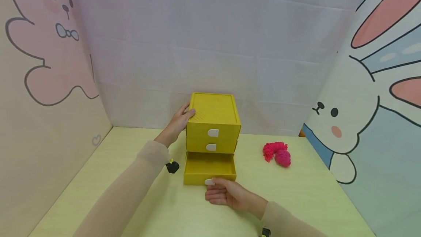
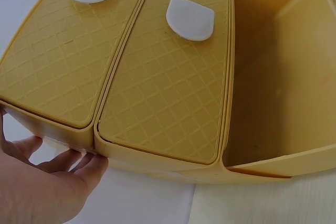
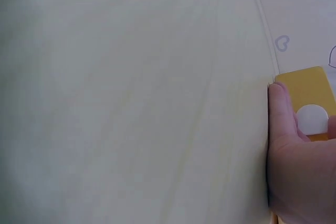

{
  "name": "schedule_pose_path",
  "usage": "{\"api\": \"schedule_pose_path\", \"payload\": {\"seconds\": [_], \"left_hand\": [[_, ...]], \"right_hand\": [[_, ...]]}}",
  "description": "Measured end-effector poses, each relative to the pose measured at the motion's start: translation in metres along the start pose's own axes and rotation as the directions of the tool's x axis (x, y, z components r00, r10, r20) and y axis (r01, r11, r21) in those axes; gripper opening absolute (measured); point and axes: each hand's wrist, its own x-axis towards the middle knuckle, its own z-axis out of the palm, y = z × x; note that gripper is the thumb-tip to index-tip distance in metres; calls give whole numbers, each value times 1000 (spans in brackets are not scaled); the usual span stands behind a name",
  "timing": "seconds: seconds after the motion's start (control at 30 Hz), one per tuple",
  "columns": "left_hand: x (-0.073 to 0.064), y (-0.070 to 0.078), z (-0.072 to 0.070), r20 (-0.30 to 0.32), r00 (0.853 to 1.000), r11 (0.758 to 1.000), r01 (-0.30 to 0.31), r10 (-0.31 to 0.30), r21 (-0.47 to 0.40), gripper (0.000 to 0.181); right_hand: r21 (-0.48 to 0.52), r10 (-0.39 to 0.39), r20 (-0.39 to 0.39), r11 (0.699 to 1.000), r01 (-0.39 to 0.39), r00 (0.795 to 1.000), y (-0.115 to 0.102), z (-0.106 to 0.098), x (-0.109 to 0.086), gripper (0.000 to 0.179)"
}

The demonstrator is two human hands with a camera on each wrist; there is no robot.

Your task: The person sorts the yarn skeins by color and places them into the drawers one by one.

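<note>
A yellow desktop drawer unit stands near the back of the table. Its upper two drawers are closed, each with a white tab. The bottom drawer is pulled out, showing a bare inside floor. My left hand rests against the unit's left side, thumb over the top edge; in the left wrist view its fingertips press on the side wall. With thumb and fingers, my right hand pinches the white tab on the bottom drawer's front. The other right fingers are bent below it.
To the right of the unit lie a crinkled red-pink yarn bundle and a magenta yarn ball. A white sheet hangs behind the table. Panels with cartoon animals flank both sides.
</note>
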Motion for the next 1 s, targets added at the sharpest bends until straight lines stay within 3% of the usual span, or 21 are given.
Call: {"api": "schedule_pose_path", "payload": {"seconds": [1.0], "left_hand": [[1, 1, 1, -1, 1000, 1000, 8, -8, -13, 70]], "right_hand": [[-6, 37, 6, 999, -37, 999, 16, 12, -24, 61]]}}
